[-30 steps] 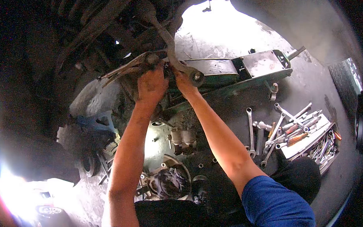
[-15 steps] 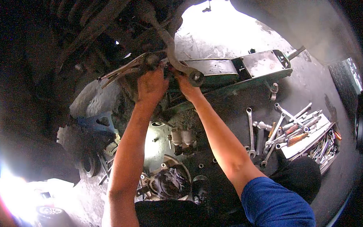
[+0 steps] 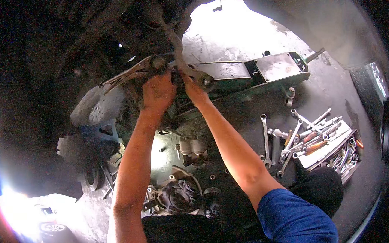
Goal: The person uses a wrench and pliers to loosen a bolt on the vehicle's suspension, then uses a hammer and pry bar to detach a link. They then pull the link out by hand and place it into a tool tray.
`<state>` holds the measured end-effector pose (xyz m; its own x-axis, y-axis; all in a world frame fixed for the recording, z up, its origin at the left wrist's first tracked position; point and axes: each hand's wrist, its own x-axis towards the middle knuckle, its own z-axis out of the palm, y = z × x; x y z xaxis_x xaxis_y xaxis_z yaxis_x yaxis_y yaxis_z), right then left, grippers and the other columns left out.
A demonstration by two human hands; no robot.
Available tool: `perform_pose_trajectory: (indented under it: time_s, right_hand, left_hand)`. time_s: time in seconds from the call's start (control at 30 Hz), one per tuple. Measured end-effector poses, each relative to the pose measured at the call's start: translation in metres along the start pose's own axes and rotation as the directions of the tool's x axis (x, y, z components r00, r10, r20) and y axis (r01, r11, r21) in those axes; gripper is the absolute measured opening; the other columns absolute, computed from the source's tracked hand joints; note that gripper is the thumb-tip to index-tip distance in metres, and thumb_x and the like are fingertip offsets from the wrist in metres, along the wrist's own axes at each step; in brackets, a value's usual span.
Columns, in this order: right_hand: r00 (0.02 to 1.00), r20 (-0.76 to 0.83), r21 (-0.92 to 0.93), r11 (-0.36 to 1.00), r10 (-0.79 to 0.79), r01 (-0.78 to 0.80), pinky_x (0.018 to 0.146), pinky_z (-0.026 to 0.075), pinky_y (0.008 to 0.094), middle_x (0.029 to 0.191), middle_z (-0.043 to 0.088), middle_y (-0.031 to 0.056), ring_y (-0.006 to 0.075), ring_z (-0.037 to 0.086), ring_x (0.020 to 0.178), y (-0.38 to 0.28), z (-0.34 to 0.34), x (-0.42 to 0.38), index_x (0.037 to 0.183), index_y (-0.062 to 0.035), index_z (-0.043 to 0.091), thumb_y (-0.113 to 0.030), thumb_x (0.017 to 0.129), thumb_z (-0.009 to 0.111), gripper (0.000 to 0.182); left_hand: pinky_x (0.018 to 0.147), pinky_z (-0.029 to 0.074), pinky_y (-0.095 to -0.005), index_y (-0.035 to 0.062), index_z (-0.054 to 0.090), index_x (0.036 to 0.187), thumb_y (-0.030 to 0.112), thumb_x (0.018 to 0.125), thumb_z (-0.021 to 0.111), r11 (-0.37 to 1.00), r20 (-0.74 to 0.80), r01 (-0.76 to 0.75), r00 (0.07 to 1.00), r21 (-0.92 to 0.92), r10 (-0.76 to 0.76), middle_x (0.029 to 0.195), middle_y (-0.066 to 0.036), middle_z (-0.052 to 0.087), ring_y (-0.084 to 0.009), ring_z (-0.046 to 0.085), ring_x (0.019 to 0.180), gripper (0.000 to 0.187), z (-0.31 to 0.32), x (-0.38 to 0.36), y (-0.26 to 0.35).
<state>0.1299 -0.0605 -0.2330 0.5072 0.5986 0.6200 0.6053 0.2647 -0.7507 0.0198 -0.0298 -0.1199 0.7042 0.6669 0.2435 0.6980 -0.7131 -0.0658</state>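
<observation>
My left hand (image 3: 159, 91) is closed at the dark joint under the suspension parts, just below a pair of locking pliers (image 3: 129, 73) clamped there. What its fingers hold is hidden in shadow. Beside it, my right hand (image 3: 195, 90) reaches up behind the curved metal arm (image 3: 179, 48), close to the round bushing (image 3: 207, 81) at the arm's end. Its fingertips are out of sight behind the metal.
A long floor jack (image 3: 282, 69) lies beyond my hands. Wrenches (image 3: 265, 141) and a tray of tools (image 3: 349, 163) are on the floor at right. Below are cylindrical metal parts (image 3: 191, 146) and a round part with a dark rag (image 3: 181, 196).
The whole view has shifted slightly, so the scene sits a little further left. My left hand has moved slightly at the joint and is blurred; my right hand stays by the curved arm.
</observation>
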Motion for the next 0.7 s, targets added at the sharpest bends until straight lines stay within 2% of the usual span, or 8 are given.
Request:
perform_pose_trajectory:
  time_s: [0.03,0.1,0.2,0.3,0.4,0.5,0.6,0.7]
  right_hand:
    - [1.000,0.011,-0.073,0.997,-0.010,0.010,0.106,0.042,0.0445,0.129,0.060,0.0202,0.0366,0.052,0.126,0.012,0.009,0.000,0.124,-0.0020,0.062,-0.005,0.088,0.058,0.037]
    - [0.968,0.017,-0.496,0.838,-0.251,0.226,0.106,0.042,0.0447,0.128,0.060,0.0204,0.0380,0.053,0.124,0.026,0.020,0.003,0.125,-0.0020,0.062,-0.007,0.091,0.058,0.034]
    - [0.966,-0.094,-0.256,0.944,-0.241,0.210,0.103,0.043,0.0448,0.123,0.063,0.0189,0.0383,0.055,0.120,0.032,0.017,-0.001,0.123,-0.0048,0.063,-0.009,0.093,0.057,0.031]
    - [0.979,-0.150,-0.087,0.988,-0.137,0.125,0.097,0.047,0.0439,0.116,0.065,0.0181,0.0368,0.059,0.113,0.025,0.015,0.001,0.120,-0.0057,0.065,-0.008,0.093,0.058,0.028]
    - [0.993,0.027,0.052,0.992,0.116,-0.117,0.093,0.048,0.0429,0.113,0.066,0.0187,0.0366,0.062,0.107,0.008,0.004,0.007,0.116,-0.0033,0.064,-0.009,0.094,0.058,0.024]
    - [0.996,0.037,-0.032,0.996,0.079,-0.078,0.087,0.050,0.0426,0.109,0.066,0.0194,0.0360,0.063,0.102,0.003,0.002,0.010,0.114,-0.0009,0.064,-0.011,0.095,0.059,0.022]
    - [0.995,-0.079,0.191,0.979,-0.059,0.073,0.086,0.050,0.0421,0.109,0.066,0.0197,0.0358,0.063,0.100,0.004,0.003,0.007,0.114,-0.0021,0.064,-0.010,0.095,0.058,0.021]
    - [0.968,-0.225,0.250,0.953,-0.112,0.169,0.087,0.050,0.0418,0.107,0.067,0.0193,0.0350,0.063,0.101,0.008,0.010,0.005,0.113,-0.0025,0.065,-0.007,0.095,0.057,0.021]
  left_hand:
    - [0.084,0.055,-0.0522,0.0094,0.063,0.118,0.026,0.081,0.072,1.000,-0.007,-0.011,1.000,0.007,0.011,0.099,-0.022,0.070,-0.0409,0.069,0.095,0.042,0.002,0.000,-0.002]
    - [0.083,0.055,-0.0525,0.0090,0.063,0.117,0.026,0.081,0.073,0.999,-0.019,-0.037,0.999,0.023,0.037,0.098,-0.022,0.071,-0.0411,0.069,0.094,0.041,0.004,-0.001,-0.004]
    - [0.080,0.056,-0.0517,0.0071,0.063,0.115,0.027,0.081,0.073,0.990,-0.144,-0.134,0.980,0.042,0.138,0.094,-0.021,0.071,-0.0411,0.069,0.089,0.041,0.004,-0.006,-0.007]
    - [0.077,0.057,-0.0505,0.0055,0.062,0.116,0.026,0.080,0.074,0.993,-0.057,-0.089,0.994,0.080,0.094,0.089,-0.021,0.071,-0.0407,0.070,0.084,0.043,0.002,-0.003,-0.005]
    - [0.075,0.058,-0.0494,0.0049,0.062,0.116,0.027,0.082,0.072,0.991,-0.048,-0.076,0.996,0.113,0.082,0.087,-0.021,0.071,-0.0395,0.071,0.083,0.042,0.004,-0.002,-0.005]
    - [0.075,0.058,-0.0499,0.0049,0.062,0.116,0.027,0.084,0.069,0.993,-0.034,-0.048,0.998,0.109,0.052,0.087,-0.022,0.071,-0.0396,0.071,0.082,0.039,0.003,0.001,-0.002]
    - [0.076,0.058,-0.0508,0.0043,0.061,0.119,0.027,0.087,0.065,0.993,-0.038,-0.073,0.996,0.093,0.077,0.088,-0.023,0.071,-0.0403,0.071,0.082,0.040,-0.002,-0.004,-0.001]
    - [0.077,0.057,-0.0523,0.0061,0.061,0.123,0.026,0.086,0.064,0.991,0.001,-0.040,0.999,0.129,0.040,0.090,-0.023,0.072,-0.0415,0.071,0.082,0.042,0.001,-0.001,-0.001]
